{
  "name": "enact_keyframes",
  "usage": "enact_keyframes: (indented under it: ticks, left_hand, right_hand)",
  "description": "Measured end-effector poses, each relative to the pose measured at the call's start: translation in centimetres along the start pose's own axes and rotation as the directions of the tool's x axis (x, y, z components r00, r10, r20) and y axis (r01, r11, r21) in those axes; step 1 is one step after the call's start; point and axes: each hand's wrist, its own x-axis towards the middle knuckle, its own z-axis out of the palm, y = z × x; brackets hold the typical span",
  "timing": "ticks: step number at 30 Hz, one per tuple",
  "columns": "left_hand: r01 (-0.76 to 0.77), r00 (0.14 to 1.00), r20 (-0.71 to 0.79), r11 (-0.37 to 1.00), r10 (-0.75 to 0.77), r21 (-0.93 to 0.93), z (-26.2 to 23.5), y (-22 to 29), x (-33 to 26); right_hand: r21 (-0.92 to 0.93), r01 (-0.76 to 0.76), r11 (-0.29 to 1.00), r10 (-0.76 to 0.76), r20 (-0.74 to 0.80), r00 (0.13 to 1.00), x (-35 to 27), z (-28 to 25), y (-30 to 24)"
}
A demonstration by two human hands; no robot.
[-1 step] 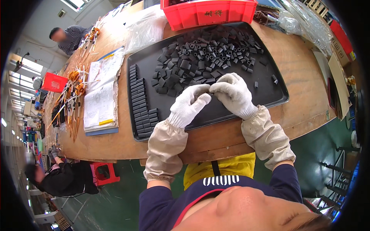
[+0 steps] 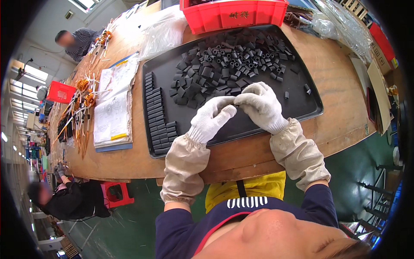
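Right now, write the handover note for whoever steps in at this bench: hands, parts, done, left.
Left hand: white glove, fingers pinched together over the black tray, meeting the right fingertips; whatever sits between them is too small to make out.
Right hand: white glove, fingertips against the left ones, same spot.
Parts: loose heap of small black blocks across the tray's middle and far side; a few strays at its right.
Done: neat rows of blocks lined along the tray's left edge.
Left: the loose heap, far larger than the rows.
Nearby: red bin behind the tray, papers to its left.
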Motion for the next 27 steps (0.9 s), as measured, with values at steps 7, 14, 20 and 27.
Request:
enact_keyframes:
  ticks: [7,14,20,27]
  left_hand:
    - [0.167,0.979,0.121,0.986,-0.162,-0.03,-0.7,1.0,0.0]
    - [0.132,0.991,0.001,0.991,-0.132,-0.018,-0.7,0.3,0.1]
    - [0.121,0.993,0.001,0.991,-0.122,0.063,-0.5,0.7,0.0]
    - [0.213,0.977,0.049,0.974,-0.21,-0.072,-0.6,0.7,0.0]
  right_hand:
    - [0.05,0.03,0.998,-0.031,0.019,0.999,0.0,-0.3,-0.1]
    - [0.451,-0.376,0.81,0.402,0.041,0.915,-0.7,0.0,-0.9]
    - [0.469,-0.377,0.798,0.352,0.145,0.925,-0.6,-0.1,-0.9]
    - [0.554,-0.486,0.676,0.439,0.227,0.869,-1.1,0.3,-0.4]
